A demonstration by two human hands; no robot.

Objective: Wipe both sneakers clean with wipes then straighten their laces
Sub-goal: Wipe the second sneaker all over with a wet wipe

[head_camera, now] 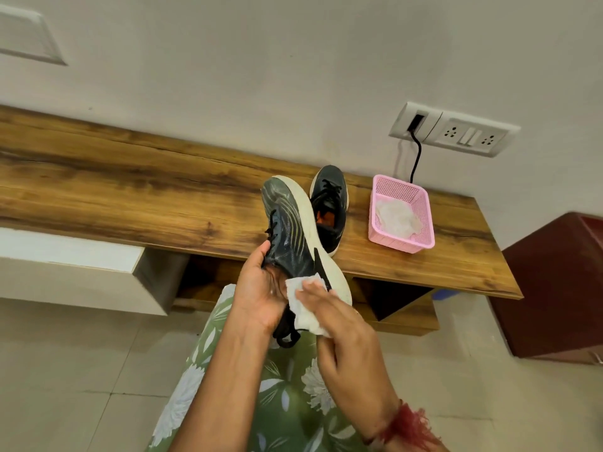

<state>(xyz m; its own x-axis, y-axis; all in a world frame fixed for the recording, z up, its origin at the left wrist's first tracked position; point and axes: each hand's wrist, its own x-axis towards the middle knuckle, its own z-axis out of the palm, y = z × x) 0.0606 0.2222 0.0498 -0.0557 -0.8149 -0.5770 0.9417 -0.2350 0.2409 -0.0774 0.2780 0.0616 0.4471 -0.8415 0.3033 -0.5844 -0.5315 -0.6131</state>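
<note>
One crumpled white wipe (pixel 306 308) against dark, white-soled sneaker (pixel 288 230)

Wooden shelf (pixel 130 190) mounted along the wall; switch-and-socket panel (pixel 456 130) above its right end, black cable (pixel 417 158) hanging from it; maroon cabinet (pixel 554 288) at right; tiled floor (pixel 81 370) below.

A long wood-grain worktop (pixel 130 177) with dark streaks runs along the wall. Toward its right end a black sneaker (pixel 330 203) with a white sole stands upright on its sole, toe to the wall, orange lining showing inside. Just to its right, not touching, sits a pink mesh basket (pixel 396 243) holding crumpled white wipes (pixel 396 218).
</note>
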